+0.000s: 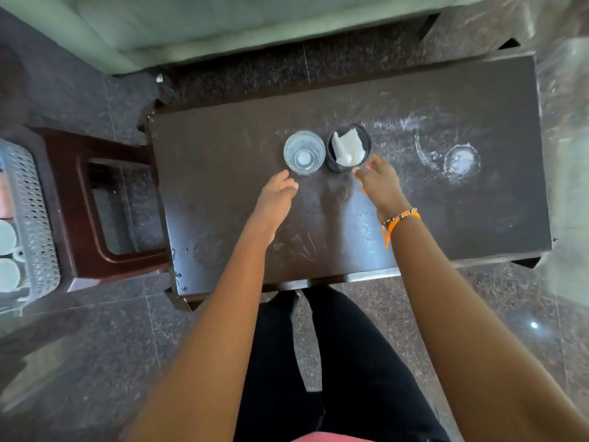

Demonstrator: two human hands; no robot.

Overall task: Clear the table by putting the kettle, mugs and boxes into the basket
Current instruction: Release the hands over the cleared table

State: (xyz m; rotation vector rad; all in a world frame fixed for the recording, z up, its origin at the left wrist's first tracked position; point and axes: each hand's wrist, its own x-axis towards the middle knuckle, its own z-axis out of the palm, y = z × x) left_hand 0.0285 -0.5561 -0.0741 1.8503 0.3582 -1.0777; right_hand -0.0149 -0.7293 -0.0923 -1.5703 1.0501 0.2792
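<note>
Reaching over the dark table (223, 148), the left hand (276, 199) is held with its fingers loosely extended and nothing in it, the fingertips just short of the clear glass (304, 152); whether skin meets glass cannot be told. The right hand (379, 183) is likewise spread and empty, its fingers close against the near right side of the black cup (349, 147), though contact cannot be confirmed through the blur. An orange thread and a beaded band (400, 216) are worn on the right wrist. The glass and the black cup are stood upright side by side near the middle of the tabletop, almost touching, and folded white paper (347, 148) is seen inside the cup. No brand or label can be read on either vessel; only small scrawled marks are visible at the table's near left corner, too small to be read. Pale rings and scratches are left on the wood to the right. The perforated grey basket (33, 199) is set at the far left on a dark red stool (105, 199), well apart from the hands, with two pale round mugs (8, 255) seen inside it. Black trousers (334, 362) and a speckled stone floor (95, 362) are seen below.
</note>
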